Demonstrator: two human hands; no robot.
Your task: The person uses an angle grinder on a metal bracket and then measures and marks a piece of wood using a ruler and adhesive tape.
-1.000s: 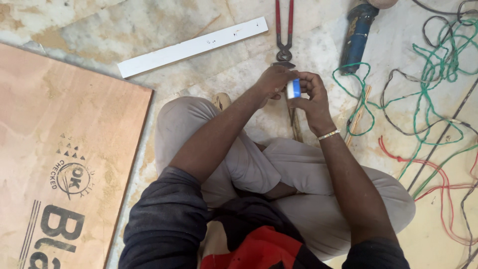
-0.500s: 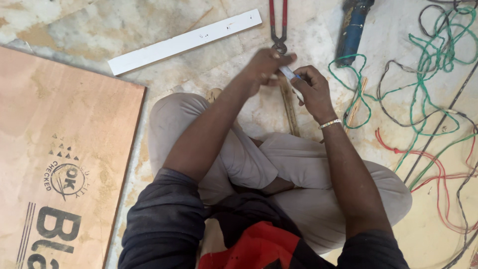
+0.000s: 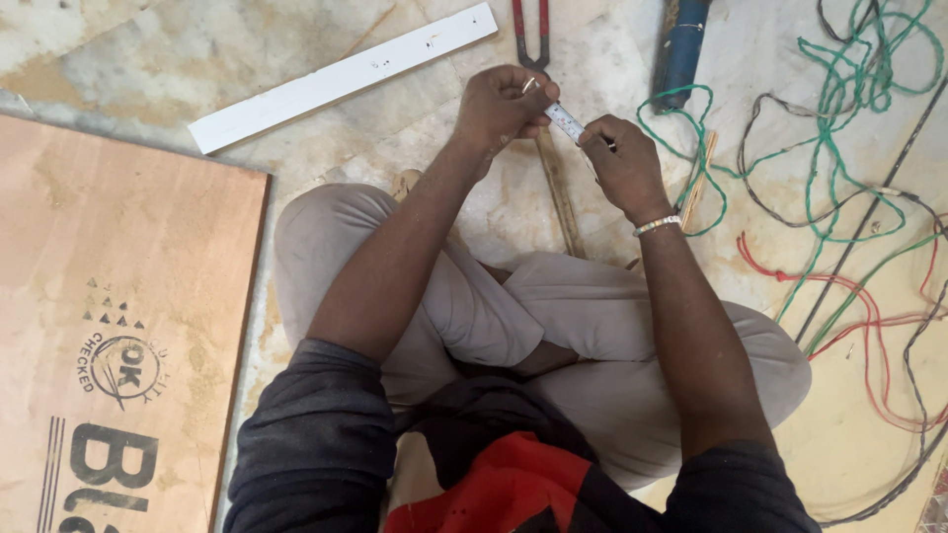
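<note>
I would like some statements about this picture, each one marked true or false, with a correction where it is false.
1. Both hands hold one small thing between them. True: the left hand and the right hand grip a short strip of measuring tape.
2. The white strip lies across the person's knees. False: it lies on the floor, beyond the knees.
3. A bracelet is on the right wrist. True.
4. The plywood sheet is on the person's right. False: it is on the left.
5. Green and red cords lie to the right. True.

Left hand [image 3: 502, 104] fisted, right hand [image 3: 620, 163] pinching — arms outstretched, close together
</note>
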